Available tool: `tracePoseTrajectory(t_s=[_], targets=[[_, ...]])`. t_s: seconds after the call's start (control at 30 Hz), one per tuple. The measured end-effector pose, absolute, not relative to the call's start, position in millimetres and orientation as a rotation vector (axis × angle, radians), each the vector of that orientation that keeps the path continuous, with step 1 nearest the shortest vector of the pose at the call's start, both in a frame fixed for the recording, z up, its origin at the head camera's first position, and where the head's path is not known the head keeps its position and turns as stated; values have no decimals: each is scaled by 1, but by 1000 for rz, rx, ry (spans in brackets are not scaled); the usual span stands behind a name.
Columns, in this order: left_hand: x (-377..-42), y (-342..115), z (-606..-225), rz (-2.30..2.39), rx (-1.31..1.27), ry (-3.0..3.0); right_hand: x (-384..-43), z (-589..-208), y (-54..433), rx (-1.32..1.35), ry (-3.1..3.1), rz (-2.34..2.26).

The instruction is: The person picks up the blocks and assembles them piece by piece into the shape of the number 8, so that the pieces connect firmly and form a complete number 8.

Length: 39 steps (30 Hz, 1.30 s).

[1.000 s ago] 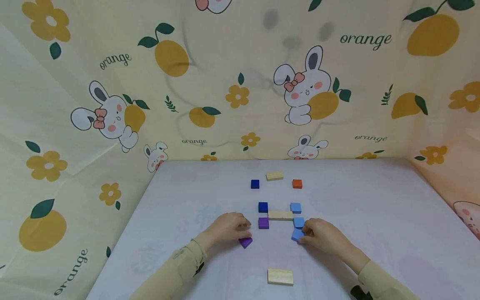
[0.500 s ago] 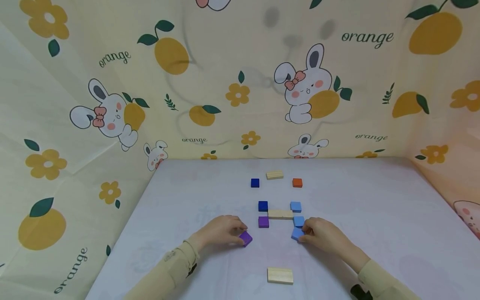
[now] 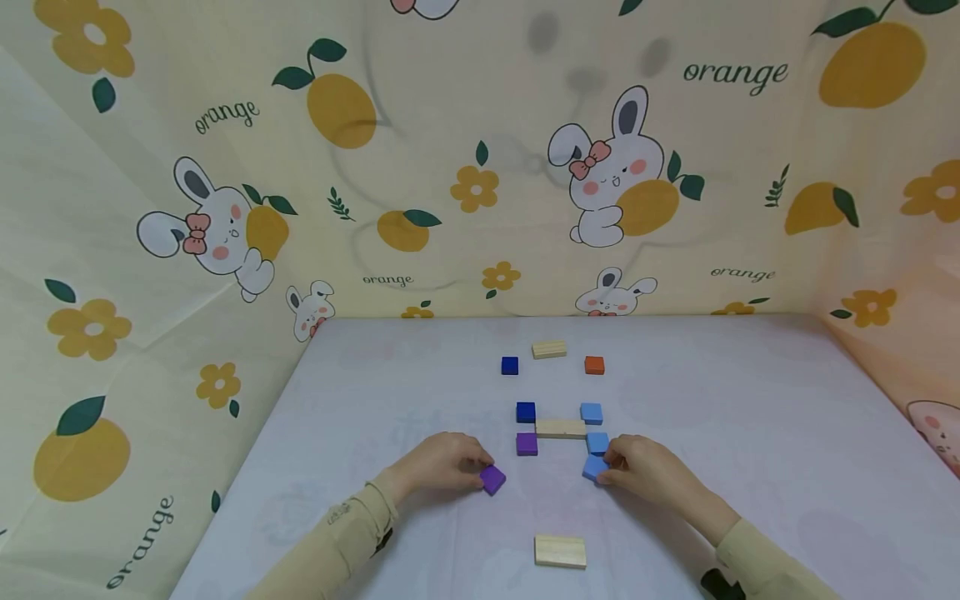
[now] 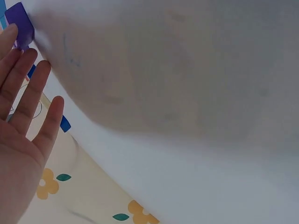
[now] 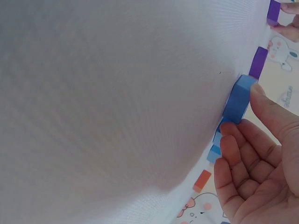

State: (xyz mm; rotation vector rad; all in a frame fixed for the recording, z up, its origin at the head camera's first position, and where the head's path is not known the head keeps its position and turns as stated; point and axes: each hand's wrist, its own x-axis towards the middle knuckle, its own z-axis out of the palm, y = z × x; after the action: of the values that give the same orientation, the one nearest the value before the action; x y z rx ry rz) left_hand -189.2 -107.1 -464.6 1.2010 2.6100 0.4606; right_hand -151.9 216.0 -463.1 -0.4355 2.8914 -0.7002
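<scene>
Nearer than the middle plank (image 3: 561,429) and to its left, the left hand (image 3: 442,463) pinches a purple block (image 3: 492,480) in its fingers; to its right, the right hand (image 3: 648,469) pinches a blue block (image 3: 594,468), fingertips partly hidden. Both look light, stiff, best held by opposite sides.

In the head view, I see the left sleeve (image 3: 326,552) run off the edge at seven o'clock, with a mark (image 3: 339,512) too small for me to read. The right sleeve (image 3: 771,565) runs off near half past four. The right hand (image 3: 648,472) hides the three o'clock side of a light blue block (image 3: 593,469). In my left wrist view, the left hand (image 4: 21,156) is cut off toward nine o'clock, and its thumb (image 4: 7,39) covers the purple block's (image 4: 21,21) eight o'clock side. In my right wrist view, a blue bit (image 5: 225,222) at five o'clock shows too little to name.
</scene>
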Motion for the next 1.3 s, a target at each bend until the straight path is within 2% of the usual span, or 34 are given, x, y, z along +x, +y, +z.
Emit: tracePoseTrajectory(t_s=[0.3, 0.93, 1.3], targets=[[-185, -94, -469, 449, 1254, 2743, -152, -464, 216, -428, 2887, -703], [-176, -52, -473, 557, 985, 2901, -151, -463, 216, -424, 2889, -703], [-177, -43, -479, 487, 1009, 2950, -151, -462, 215, -413, 2889, -694]])
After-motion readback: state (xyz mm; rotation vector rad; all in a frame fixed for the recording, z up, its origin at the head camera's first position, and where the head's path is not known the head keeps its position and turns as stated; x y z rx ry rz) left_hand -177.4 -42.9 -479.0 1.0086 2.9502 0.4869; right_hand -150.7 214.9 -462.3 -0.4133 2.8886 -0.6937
